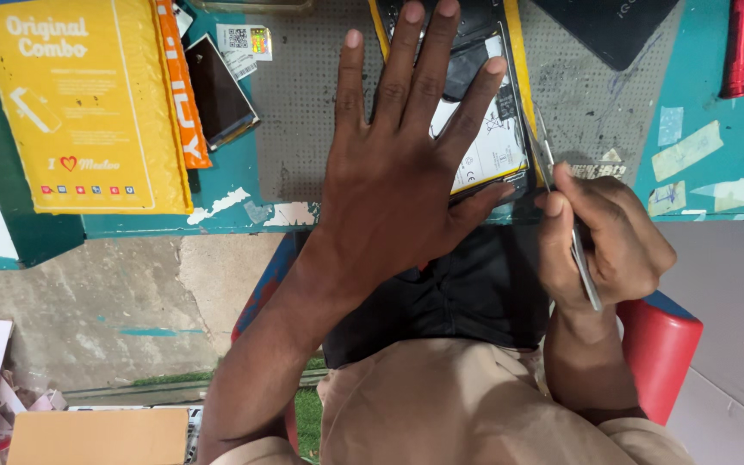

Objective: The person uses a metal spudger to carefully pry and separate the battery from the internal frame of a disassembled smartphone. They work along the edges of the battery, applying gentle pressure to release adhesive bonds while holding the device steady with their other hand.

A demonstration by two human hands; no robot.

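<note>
Left hand (pixel 398 164) flat, fingers spread, pressing down an opened tablet (pixel 492 138) on the grey mat (pixel 303 112) near the bench edge. Right hand (pixel 604 241) pinched shut on metal tweezers (pixel 561 207) — tip at the tablet's right edge. Prying step, likely — next needs a steady, shallow tip.

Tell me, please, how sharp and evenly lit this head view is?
Head view: the left hand, flat on the opened device, and the right hand, holding metal tweezers, are sharp; light is soft and even, without hard shadows; mild glare on the small dark screen; the table edge bows slightly.
</note>
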